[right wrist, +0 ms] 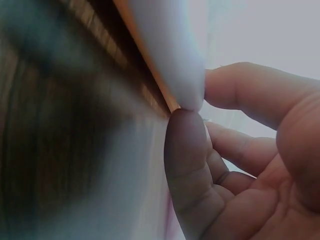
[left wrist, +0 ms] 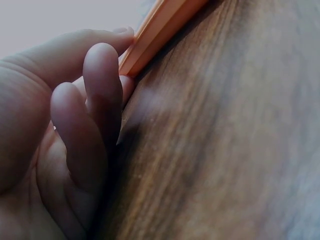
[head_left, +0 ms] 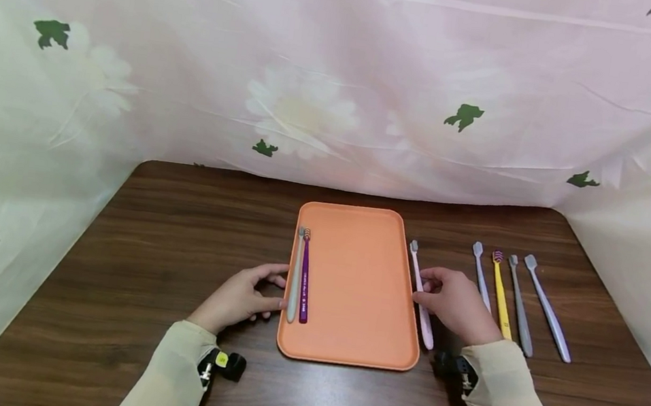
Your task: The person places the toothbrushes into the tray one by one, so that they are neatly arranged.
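Observation:
My right hand (head_left: 460, 306) pinches a pale pink toothbrush (head_left: 425, 326) between thumb and fingers, close along the right edge of an orange tray (head_left: 361, 283). In the right wrist view, the toothbrush handle (right wrist: 172, 55) is blurred and comes down to the fingertips. At the tray's left rim is my left hand (head_left: 242, 295), its thumb and a finger holding the edge; the left wrist view shows the tray's side wall (left wrist: 160, 35) at those fingertips. Inside the tray, along its left side, a grey-green toothbrush (head_left: 294, 281) and a purple toothbrush (head_left: 306, 279) lie side by side.
Right of my right hand, several toothbrushes lie in a row on the dark wooden table (head_left: 173, 231): a pale blue one (head_left: 481, 275), a yellow one (head_left: 501, 291), a grey one (head_left: 521, 311) and a lavender one (head_left: 548, 311). Flowered cloth (head_left: 341, 82) surrounds the table's back and sides.

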A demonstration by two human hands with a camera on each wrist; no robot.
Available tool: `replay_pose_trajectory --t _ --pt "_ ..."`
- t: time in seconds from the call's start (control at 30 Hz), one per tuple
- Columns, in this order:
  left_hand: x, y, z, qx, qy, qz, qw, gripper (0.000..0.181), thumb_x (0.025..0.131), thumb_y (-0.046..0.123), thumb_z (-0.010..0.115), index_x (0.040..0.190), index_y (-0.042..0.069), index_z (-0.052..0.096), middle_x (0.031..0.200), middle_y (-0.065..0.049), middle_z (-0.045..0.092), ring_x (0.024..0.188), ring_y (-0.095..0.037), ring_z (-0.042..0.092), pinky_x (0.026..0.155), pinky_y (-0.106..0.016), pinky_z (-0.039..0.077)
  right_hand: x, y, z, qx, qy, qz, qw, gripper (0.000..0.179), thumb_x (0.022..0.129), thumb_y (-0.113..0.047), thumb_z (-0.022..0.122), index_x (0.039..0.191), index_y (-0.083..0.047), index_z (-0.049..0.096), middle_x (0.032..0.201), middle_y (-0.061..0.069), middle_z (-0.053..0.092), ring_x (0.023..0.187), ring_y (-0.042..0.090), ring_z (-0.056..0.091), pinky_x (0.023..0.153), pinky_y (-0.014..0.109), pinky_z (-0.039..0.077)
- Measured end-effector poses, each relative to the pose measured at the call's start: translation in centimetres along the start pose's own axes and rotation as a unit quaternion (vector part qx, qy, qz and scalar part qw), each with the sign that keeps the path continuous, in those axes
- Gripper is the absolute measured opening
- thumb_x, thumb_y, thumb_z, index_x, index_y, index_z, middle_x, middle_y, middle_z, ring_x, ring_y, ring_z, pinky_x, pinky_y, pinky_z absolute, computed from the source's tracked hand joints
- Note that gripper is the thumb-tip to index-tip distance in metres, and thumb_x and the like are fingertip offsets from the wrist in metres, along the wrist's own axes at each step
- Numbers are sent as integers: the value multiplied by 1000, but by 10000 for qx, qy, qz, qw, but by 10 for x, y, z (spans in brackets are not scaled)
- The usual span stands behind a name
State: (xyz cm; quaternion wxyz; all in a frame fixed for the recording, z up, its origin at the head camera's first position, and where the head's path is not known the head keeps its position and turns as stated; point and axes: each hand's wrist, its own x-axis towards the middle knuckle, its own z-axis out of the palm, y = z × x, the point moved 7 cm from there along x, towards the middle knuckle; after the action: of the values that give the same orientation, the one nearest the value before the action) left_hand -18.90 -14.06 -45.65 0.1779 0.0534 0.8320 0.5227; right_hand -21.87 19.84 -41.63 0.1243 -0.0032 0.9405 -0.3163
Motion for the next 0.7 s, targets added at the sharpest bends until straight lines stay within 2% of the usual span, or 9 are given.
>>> replay_pose_trajectory --t 0.2,0.37,0.7 --pt "1 1 5 -119 -151 75 9998 60 77 30 77 131 31 51 111 3 58 63 -21 60 48 -36 49 -4 3 1 -71 120 -43 9999 40 81 -20 72 114 -1 60 85 7 58 68 17 54 57 28 46" --pt "2 1 5 -104 -129 132 9998 59 77 30 77 131 31 51 110 2 58 62 -22 60 47 -36 49 -6 1 4 28 89 -87 9999 41 81 -20 71 115 -1 60 85 7 58 69 17 54 57 27 46" --pt "-1 0 0 -50 -103 101 9999 60 77 30 76 132 30 51 110 2 58 62 -22 60 48 -36 49 -4 -17 5 50 130 -230 9996 41 80 -21 72 115 -3 61 86 6 58 70 17 55 58 27 47"
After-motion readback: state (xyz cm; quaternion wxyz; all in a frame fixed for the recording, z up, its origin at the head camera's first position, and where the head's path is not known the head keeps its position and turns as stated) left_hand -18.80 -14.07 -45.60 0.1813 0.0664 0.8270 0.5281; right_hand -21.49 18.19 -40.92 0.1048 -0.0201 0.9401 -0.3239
